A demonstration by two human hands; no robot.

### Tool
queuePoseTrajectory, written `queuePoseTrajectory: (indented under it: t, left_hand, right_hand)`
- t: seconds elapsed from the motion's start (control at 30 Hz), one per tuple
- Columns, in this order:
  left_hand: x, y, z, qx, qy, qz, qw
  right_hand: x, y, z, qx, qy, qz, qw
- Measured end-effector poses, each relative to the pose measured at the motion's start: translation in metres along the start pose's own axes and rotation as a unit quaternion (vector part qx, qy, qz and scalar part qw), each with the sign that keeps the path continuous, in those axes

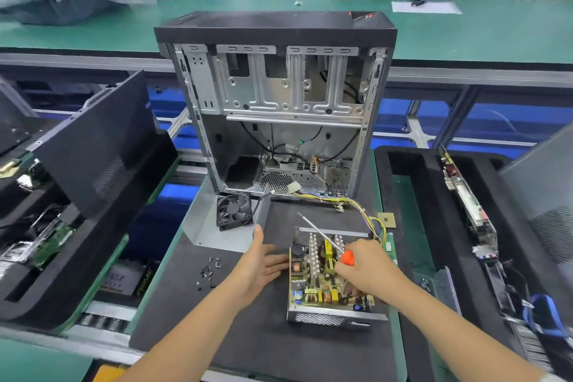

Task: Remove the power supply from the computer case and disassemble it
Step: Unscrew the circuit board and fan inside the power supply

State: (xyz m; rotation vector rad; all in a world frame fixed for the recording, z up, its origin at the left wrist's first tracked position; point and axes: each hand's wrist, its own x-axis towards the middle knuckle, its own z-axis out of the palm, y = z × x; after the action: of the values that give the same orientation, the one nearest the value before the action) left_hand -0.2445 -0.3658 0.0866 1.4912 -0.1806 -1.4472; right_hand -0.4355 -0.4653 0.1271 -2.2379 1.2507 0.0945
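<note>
The opened power supply [328, 316] lies on the dark mat in front of the computer case [276, 96], its circuit board [316, 276] exposed. Yellow wires [369, 211] run from it toward the case. My right hand [369, 270] rests over the board and grips a screwdriver [322, 237] with an orange handle, the shaft pointing up and left. My left hand [260, 260] lies with straight fingers against the supply's left side. The supply's metal cover [217, 226] with a black fan [234, 209] stands to the left.
Several small screws [208, 271] lie on the mat [263, 335] to the left. Black foam trays with parts flank the mat, one on the left [93, 195] and one on the right [434, 226]. A small CPU chip [386, 220] sits by the wires.
</note>
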Motion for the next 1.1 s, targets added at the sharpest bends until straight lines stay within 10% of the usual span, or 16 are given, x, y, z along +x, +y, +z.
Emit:
queuePoseTrajectory:
  t: [0.8,1.1]
  left_hand:
    - [0.001,-0.027,-0.014,-0.205,-0.070,-0.021,0.976]
    - [-0.009,-0.024,0.004,-0.096,-0.159,0.058,0.981]
  right_hand:
    - [-0.003,-0.005,-0.002,0.145,-0.045,0.014,0.988]
    - [0.011,-0.002,-0.042,0.280,-0.116,0.083,0.949]
